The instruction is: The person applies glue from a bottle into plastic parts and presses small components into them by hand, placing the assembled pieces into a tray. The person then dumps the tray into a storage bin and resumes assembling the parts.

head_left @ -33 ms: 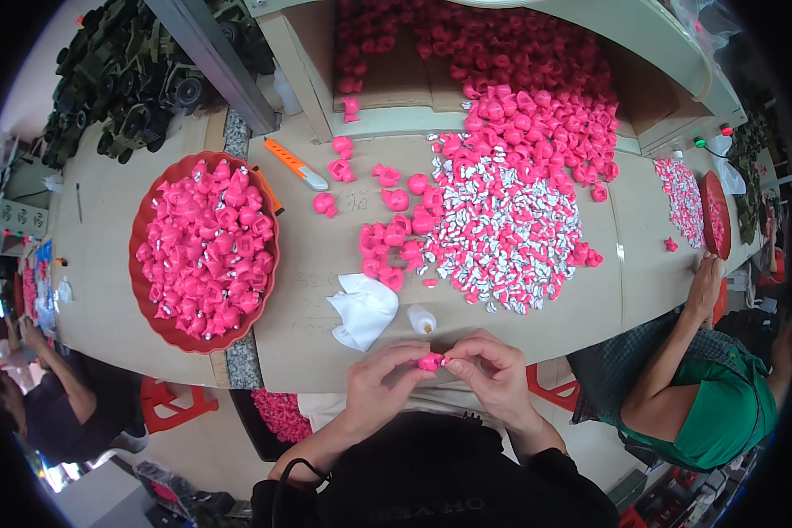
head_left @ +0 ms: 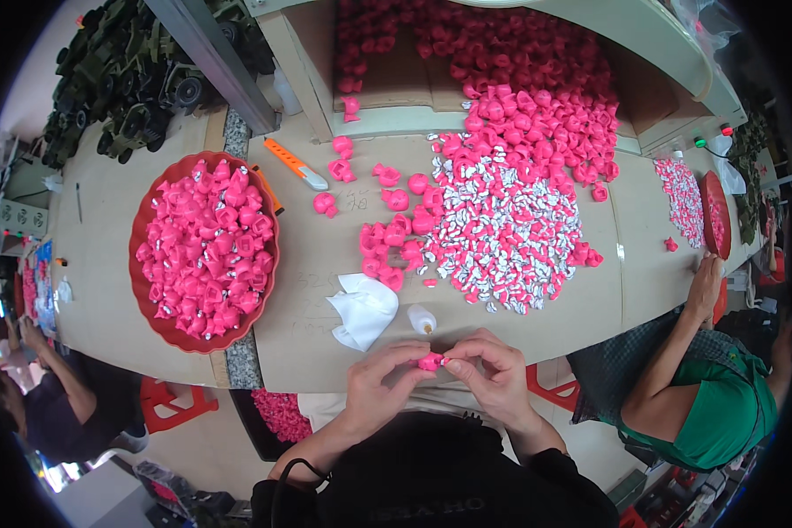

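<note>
At the table's near edge, my left hand pinches a small pink plastic part between thumb and fingers. My right hand is closed at the part's right end, its fingertips on a tiny pink-and-white piece that they mostly cover. Just beyond my hands, a small white bottle lies with its brownish tip toward me. A crumpled white cloth is left of it. Farther back spreads a pile of small pink-and-white pieces, with larger pink hollow parts heaped behind.
On the left stands a red scalloped basin full of pink parts. An orange utility knife lies beyond it. Dark green toy vehicles crowd the far left. A co-worker in green sits at right, another person at left.
</note>
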The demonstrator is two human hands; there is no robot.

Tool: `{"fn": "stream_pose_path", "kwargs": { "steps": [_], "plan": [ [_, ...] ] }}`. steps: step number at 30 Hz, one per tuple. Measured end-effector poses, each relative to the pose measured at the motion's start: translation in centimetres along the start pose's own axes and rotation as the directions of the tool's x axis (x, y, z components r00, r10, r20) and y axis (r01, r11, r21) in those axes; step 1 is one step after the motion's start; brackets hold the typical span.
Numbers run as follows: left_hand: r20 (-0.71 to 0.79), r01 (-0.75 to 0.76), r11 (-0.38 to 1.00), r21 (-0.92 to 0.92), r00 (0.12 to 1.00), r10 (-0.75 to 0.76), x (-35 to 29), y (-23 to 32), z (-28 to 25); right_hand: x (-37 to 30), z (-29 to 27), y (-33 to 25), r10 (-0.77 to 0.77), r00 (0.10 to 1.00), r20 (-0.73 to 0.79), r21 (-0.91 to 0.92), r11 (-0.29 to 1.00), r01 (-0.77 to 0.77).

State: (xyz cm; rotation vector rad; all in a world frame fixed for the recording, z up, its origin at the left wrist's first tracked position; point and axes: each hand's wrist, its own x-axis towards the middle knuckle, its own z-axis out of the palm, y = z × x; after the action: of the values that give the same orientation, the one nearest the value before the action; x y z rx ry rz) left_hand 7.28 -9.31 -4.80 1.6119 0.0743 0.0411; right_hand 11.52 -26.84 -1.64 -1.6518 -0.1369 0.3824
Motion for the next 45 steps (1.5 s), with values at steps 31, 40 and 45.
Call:
{"fn": "stream_pose_path", "kwargs": {
  "steps": [31,40,45],
  "plan": [
    [0.070,-0.384,0.908,0.167,0.923,0.377,0.4,-0.1,0.3,0.4,-0.8,0.5,0.096,0.983,0.157,0.057,0.993,-0.106],
    [0.074,-0.387,0.902,0.192,0.922,0.379,0.4,-0.1,0.1,0.7,-0.9,0.4,0.096,0.981,0.170,-0.013,0.995,-0.095],
    [0.083,-0.339,0.919,0.201,0.941,0.329,0.5,0.3,-0.1,0.9,-1.0,0.5,0.099,0.976,0.195,-0.006,0.995,-0.100]
  ]
}}
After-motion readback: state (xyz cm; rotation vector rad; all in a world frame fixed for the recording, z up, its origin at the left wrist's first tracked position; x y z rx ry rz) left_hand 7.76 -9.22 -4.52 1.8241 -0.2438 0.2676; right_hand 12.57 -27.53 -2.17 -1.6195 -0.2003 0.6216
